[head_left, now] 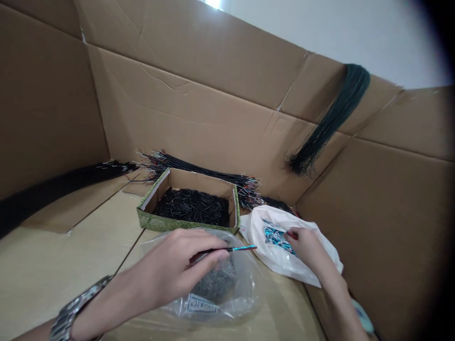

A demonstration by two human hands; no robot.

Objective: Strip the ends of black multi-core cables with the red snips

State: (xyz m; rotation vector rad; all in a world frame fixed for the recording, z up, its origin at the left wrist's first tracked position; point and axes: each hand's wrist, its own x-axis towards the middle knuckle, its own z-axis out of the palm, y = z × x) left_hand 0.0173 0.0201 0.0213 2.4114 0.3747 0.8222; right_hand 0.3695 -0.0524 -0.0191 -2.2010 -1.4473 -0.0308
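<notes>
Creased brown cardboard sheets [199, 61] box everything in, with a plain white wall [355, 38] at 1 o'clock and bright light [213, 4] at 12.

Matt cardboard [199, 71] — glossy plastic bag [247, 284]

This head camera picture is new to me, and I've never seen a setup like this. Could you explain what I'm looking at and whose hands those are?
The picture comes from a camera worn on a person's head, looking forward and down, so these are that person's own bare hands. The left hand, wearing a metal wristwatch, pinches a thin blue-tipped wire above a clear plastic bag. The right hand reaches into a white plastic bag. On the cardboard surface sits a green-edged box of short black pieces. A dark green wire bundle hangs against the cardboard wall.
</notes>
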